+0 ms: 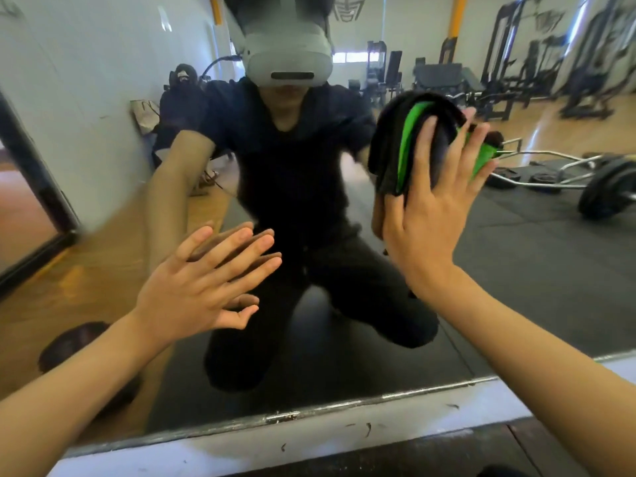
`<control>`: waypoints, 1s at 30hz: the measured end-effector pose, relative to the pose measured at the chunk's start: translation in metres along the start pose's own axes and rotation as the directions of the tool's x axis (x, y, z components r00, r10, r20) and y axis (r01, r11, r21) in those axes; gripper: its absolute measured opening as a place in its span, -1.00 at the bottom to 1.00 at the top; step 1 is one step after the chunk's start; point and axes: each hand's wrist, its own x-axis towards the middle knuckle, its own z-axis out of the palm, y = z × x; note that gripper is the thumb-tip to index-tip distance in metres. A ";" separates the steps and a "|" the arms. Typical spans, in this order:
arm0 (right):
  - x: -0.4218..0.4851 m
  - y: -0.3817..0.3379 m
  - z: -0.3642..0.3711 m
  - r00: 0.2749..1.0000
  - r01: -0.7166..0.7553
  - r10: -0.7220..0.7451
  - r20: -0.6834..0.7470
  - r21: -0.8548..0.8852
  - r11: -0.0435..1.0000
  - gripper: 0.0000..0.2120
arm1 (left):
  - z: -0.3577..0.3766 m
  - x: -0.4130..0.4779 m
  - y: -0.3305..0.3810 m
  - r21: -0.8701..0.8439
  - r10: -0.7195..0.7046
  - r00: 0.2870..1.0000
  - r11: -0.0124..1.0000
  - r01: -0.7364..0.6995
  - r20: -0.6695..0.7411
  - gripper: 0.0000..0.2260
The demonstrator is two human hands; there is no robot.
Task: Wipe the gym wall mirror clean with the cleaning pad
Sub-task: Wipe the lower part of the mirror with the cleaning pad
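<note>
At centre right of the frame the right hand (425, 215) presses the pad (406, 146) flat against the mirror (516, 270), fingers straight. Soft and light, it probably bunches; a spread palm across its middle should hold it. Left hand (203, 284) rests open on glass, lower left.

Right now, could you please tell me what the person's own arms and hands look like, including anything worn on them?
Both forearms are bare, with no sleeves reaching them. The left hand and right hand wear no gloves, and no rings, watch or bands show. In the mirror, a dark short-sleeved top ends above the elbows.
</note>
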 end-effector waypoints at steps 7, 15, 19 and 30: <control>0.022 -0.023 -0.005 0.827 0.561 -0.560 0.052 -0.003 0.828 -0.47 | 0.001 0.000 -0.002 -0.016 0.001 1.000 1.000 -0.001 0.003 -0.30; 0.032 -0.050 -0.002 0.974 0.227 -0.226 -0.033 0.020 0.974 -0.45 | 0.000 -0.001 -0.002 -0.026 0.000 1.000 1.000 0.001 0.018 -0.31; 0.030 -0.067 -0.001 0.809 0.586 -0.587 0.025 0.050 0.809 -0.50 | -0.001 0.000 -0.003 -0.033 0.008 1.000 0.999 -0.007 0.024 -0.31; -0.020 0.001 0.011 0.992 0.116 -0.113 -0.053 0.045 0.992 -0.38 | 0.004 -0.003 0.000 0.002 0.000 1.000 1.000 0.000 0.005 -0.30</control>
